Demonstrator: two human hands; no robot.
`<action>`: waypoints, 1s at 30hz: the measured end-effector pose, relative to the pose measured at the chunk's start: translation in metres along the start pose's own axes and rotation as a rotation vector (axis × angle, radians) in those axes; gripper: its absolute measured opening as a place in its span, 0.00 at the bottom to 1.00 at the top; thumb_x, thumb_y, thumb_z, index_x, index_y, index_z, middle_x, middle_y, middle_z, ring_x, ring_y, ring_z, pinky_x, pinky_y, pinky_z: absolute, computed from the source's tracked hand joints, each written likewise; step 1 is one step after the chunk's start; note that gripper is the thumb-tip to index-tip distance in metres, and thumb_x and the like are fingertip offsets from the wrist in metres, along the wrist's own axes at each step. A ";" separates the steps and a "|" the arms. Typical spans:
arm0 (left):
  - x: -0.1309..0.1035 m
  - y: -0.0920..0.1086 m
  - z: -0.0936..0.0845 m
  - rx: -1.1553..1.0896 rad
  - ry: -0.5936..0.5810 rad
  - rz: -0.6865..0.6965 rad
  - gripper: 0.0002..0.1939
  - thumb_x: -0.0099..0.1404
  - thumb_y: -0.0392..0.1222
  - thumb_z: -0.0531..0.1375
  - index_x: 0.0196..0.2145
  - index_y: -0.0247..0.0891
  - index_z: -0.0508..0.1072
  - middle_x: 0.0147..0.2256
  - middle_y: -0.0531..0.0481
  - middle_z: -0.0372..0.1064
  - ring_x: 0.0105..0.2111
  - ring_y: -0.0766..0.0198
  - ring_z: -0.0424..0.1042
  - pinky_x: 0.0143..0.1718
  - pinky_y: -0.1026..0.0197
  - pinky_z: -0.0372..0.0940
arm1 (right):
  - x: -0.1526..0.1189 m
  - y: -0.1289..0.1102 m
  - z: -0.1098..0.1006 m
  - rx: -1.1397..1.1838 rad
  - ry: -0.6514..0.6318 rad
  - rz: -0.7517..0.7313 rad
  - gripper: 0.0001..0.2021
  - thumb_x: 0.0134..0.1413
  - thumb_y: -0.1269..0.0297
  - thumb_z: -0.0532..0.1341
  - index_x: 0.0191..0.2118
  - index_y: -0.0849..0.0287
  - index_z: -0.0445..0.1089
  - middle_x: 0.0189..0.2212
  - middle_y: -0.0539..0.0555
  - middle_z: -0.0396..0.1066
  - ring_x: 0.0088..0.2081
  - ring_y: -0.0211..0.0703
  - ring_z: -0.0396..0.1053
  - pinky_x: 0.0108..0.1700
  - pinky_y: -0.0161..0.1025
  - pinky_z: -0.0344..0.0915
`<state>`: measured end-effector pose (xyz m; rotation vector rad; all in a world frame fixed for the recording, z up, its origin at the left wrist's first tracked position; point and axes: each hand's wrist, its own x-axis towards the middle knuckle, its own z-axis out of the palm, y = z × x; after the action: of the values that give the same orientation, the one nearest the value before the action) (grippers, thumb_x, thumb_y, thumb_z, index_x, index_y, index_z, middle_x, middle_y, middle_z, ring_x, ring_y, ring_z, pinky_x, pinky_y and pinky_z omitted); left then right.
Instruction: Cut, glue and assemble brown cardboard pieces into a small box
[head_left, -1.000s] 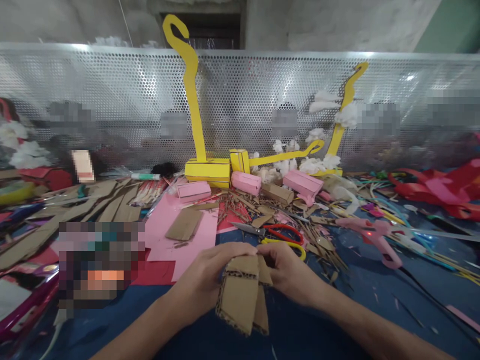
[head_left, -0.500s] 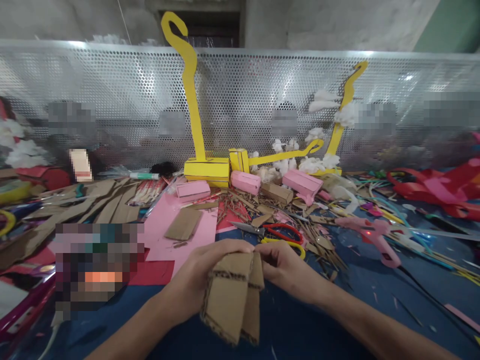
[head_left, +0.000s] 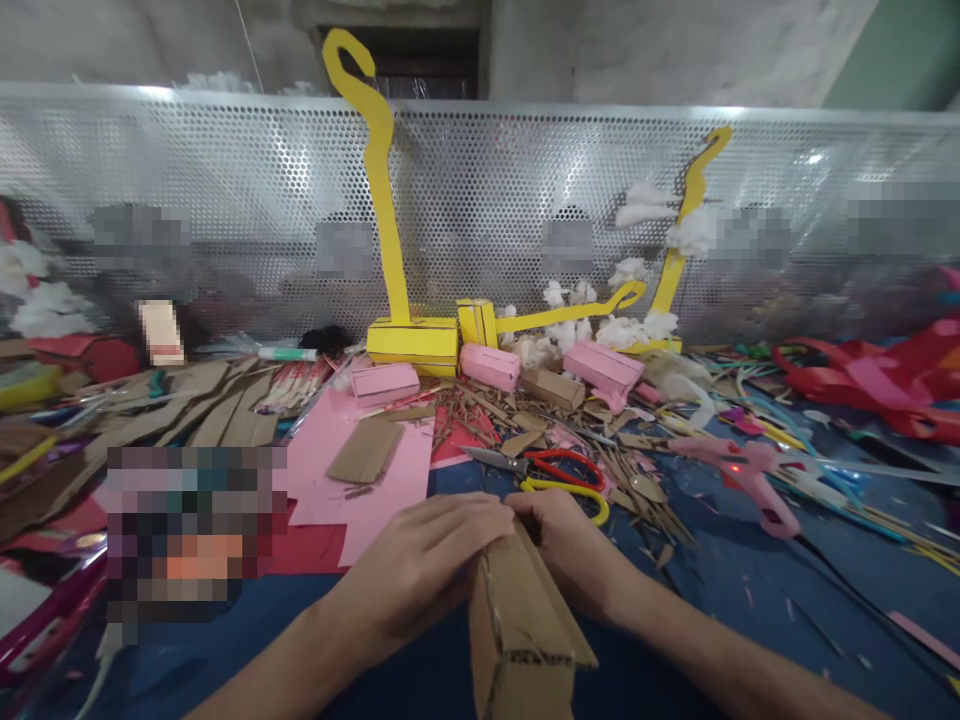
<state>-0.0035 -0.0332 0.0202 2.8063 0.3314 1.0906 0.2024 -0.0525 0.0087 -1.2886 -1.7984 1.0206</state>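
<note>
A brown cardboard box (head_left: pixel 529 605) with layered, corrugated edges is held between both hands near the front of the table. My left hand (head_left: pixel 431 555) closes over its left side and far top. On the right, my right hand (head_left: pixel 574 550) grips the far right edge, its fingers partly hidden behind the cardboard. Just beyond the hands lie scissors (head_left: pixel 562 468) with red and yellow handles. A flat cardboard piece (head_left: pixel 365 450) rests on pink paper (head_left: pixel 311 470) to the left.
A pink glue gun (head_left: pixel 739 465) with a lit red light lies at right, its cord running forward. Cardboard scraps (head_left: pixel 649 490) cover the middle. Yellow hooked shapes (head_left: pixel 412 345) and pink boxes (head_left: pixel 386 383) stand before a perforated metal screen (head_left: pixel 487 190).
The cardboard box has been turned between my hands, so a long top face and its near end now show. My left hand has shifted further over it.
</note>
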 end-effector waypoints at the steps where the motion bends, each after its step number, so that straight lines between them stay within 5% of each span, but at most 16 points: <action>1: 0.002 0.002 -0.001 0.053 -0.011 0.028 0.17 0.72 0.36 0.57 0.57 0.33 0.65 0.51 0.38 0.76 0.56 0.56 0.73 0.58 0.57 0.67 | 0.000 0.001 0.000 -0.011 -0.002 -0.010 0.11 0.44 0.68 0.62 0.19 0.58 0.59 0.19 0.44 0.53 0.24 0.35 0.51 0.25 0.33 0.47; 8: 0.012 0.017 -0.012 0.247 -0.032 0.145 0.14 0.76 0.34 0.49 0.53 0.29 0.69 0.51 0.38 0.78 0.55 0.53 0.74 0.54 0.53 0.72 | 0.000 0.006 -0.003 0.006 0.016 -0.063 0.08 0.48 0.66 0.61 0.22 0.60 0.66 0.20 0.45 0.59 0.25 0.36 0.55 0.27 0.33 0.53; 16: -0.008 -0.004 -0.003 -0.018 0.048 -0.137 0.21 0.70 0.37 0.60 0.59 0.40 0.64 0.55 0.39 0.74 0.56 0.56 0.73 0.57 0.56 0.70 | 0.003 -0.005 -0.005 0.247 -0.026 -0.045 0.04 0.50 0.65 0.64 0.30 0.59 0.71 0.27 0.50 0.69 0.30 0.41 0.65 0.32 0.34 0.63; 30: 0.004 0.010 -0.004 0.129 -0.038 0.025 0.17 0.75 0.41 0.53 0.59 0.36 0.62 0.49 0.37 0.78 0.53 0.54 0.76 0.51 0.54 0.72 | 0.000 -0.010 -0.002 0.042 0.090 0.065 0.05 0.41 0.66 0.63 0.23 0.60 0.67 0.19 0.45 0.60 0.24 0.35 0.54 0.25 0.32 0.52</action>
<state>-0.0017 -0.0416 0.0274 2.9481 0.3765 1.0550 0.2004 -0.0543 0.0187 -1.3530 -1.6686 1.0141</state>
